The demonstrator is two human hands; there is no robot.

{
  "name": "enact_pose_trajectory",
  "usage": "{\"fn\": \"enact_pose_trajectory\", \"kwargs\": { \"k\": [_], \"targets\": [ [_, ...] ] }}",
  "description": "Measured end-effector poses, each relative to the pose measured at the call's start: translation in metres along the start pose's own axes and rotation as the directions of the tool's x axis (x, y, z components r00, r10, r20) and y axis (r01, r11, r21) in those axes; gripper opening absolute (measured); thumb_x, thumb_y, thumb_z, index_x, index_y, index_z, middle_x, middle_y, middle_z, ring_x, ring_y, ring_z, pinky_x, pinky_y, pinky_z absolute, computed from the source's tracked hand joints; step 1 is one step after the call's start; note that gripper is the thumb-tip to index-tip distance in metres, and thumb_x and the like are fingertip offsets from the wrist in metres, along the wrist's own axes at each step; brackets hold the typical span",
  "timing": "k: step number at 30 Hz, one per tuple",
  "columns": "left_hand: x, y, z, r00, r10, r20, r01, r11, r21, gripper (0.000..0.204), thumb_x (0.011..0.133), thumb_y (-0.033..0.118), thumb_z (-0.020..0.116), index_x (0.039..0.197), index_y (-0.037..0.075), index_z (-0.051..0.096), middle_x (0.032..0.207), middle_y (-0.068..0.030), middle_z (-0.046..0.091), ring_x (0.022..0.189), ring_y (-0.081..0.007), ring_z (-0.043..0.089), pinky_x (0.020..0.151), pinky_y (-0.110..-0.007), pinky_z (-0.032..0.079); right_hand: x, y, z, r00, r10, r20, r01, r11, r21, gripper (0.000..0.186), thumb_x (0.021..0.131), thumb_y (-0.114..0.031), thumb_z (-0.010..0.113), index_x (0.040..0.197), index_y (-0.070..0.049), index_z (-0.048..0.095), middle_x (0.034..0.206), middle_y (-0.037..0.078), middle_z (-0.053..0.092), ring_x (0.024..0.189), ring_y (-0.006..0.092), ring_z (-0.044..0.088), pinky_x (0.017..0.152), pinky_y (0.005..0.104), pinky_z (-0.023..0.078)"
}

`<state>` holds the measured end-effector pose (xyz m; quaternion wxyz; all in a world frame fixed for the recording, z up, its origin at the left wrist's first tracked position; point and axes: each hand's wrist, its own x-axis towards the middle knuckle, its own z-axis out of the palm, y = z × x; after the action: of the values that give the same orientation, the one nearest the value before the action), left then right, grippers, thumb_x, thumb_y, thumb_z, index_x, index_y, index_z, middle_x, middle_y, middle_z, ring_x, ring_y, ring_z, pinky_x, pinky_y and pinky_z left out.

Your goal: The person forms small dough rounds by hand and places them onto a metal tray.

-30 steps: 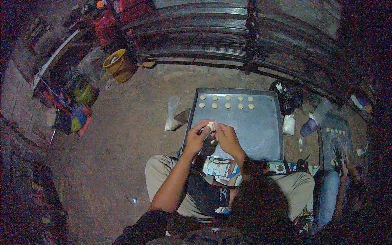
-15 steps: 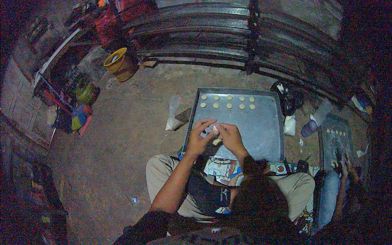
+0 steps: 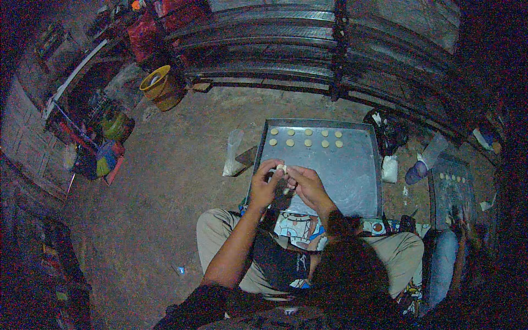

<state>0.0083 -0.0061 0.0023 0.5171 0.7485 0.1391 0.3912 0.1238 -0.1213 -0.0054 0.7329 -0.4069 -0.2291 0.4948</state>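
Note:
Over the near left part of a large metal tray [image 3: 352, 170], my two hands meet at a small pale piece of dough [image 3: 281, 168]. My left hand [image 3: 265, 184] pinches it between thumb and fingers. The fingertips of my right hand [image 3: 309, 188] close on its right side. Below the right fingers shows another pale lump of dough [image 3: 286, 191]; whether it is held or lies on the tray I cannot tell. Two rows of flat, round dough pieces [image 3: 308, 143] lie at the tray's far side.
A bag of white powder [image 3: 233, 165] stands left of the tray, another white bag [image 3: 390, 169] right of it. Farther right, a person sits by a second tray [image 3: 452, 192] with dough pieces. A yellow bucket [image 3: 163, 91] stands far left, before metal shutters [image 3: 264, 38].
My left fingers, spread apart before, have closed on the small dough piece. That piece has shifted slightly left and away from me, and my right hand has turned a little.

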Motion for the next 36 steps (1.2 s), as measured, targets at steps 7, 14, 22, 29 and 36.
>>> {"fn": "enact_pose_trajectory", "kwargs": {
  "k": [7, 14, 22, 29, 36],
  "targets": [
    [0.001, 0.008, -0.001, 0.994, 0.068, 0.088, -0.077, 0.991, 0.108, 0.029, 0.09, 0.01, 0.065, 0.119, 0.005, 0.067, 0.112, -0.0098, 0.066, 0.106, -0.0223, 0.06, 0.087, -0.032, 0.047, -0.001, -0.005, 0.005, 0.985, -0.099, -0.141, 0.083, 0.989, -0.12, 0.022, 0.095, -0.017, 0.065, 0.111, -0.002, 0.063, 0.095, 0.004, 0.066, 0.087, 0.0107, 0.06, 0.074, 0.0248, 0.047],
    [-0.001, 0.004, 0.002, 0.999, -0.049, -0.014, 0.051, 0.983, 0.175, 0.028, 0.092, 0.019, 0.066, 0.116, 0.005, 0.07, 0.108, -0.0101, 0.068, 0.102, -0.0229, 0.061, 0.084, -0.034, 0.048, -0.005, -0.019, 0.014, 0.969, -0.18, -0.166, 0.109, 0.924, -0.366, 0.02, 0.095, -0.016, 0.064, 0.109, -0.001, 0.065, 0.09, 0.003, 0.066, 0.08, 0.0094, 0.059, 0.071, 0.0233, 0.047],
    [0.0, 0.004, 0.002, 1.0, 0.015, -0.025, -0.014, 0.999, 0.045, 0.025, 0.098, 0.021, 0.059, 0.103, 0.0, 0.07, 0.104, -0.0107, 0.068, 0.098, -0.0212, 0.061, 0.089, -0.033, 0.045, -0.001, -0.009, 0.009, 0.971, -0.209, -0.117, 0.146, 0.902, -0.407, 0.023, 0.096, -0.015, 0.062, 0.115, -0.002, 0.061, 0.097, 0.002, 0.065, 0.079, 0.0074, 0.056, 0.07, 0.0215, 0.045],
    [-0.003, -0.001, -0.003, 0.998, -0.051, 0.03, 0.052, 0.998, -0.036, 0.025, 0.1, 0.02, 0.054, 0.107, 0.0, 0.067, 0.115, -0.0094, 0.062, 0.112, -0.0222, 0.058, 0.099, -0.035, 0.044, -0.007, -0.015, 0.026, 0.992, -0.125, -0.014, 0.102, 0.87, -0.483, 0.03, 0.1, -0.022, 0.057, 0.122, -0.002, 0.061, 0.084, -0.001, 0.062, 0.075, 0.0073, 0.057, 0.066, 0.0222, 0.045],
    [0.002, 0.029, 0.012, 0.988, 0.134, 0.074, -0.145, 0.974, 0.172, 0.022, 0.093, 0.016, 0.062, 0.11, 0.004, 0.069, 0.12, -0.0108, 0.059, 0.113, -0.0255, 0.058, 0.096, -0.037, 0.046, -0.002, -0.006, 0.006, 0.982, -0.164, -0.089, 0.095, 0.849, -0.519, 0.03, 0.103, -0.026, 0.052, 0.111, -0.002, 0.067, 0.076, -0.005, 0.057, 0.068, 0.0042, 0.049, 0.062, 0.0204, 0.041]
  ]
}}
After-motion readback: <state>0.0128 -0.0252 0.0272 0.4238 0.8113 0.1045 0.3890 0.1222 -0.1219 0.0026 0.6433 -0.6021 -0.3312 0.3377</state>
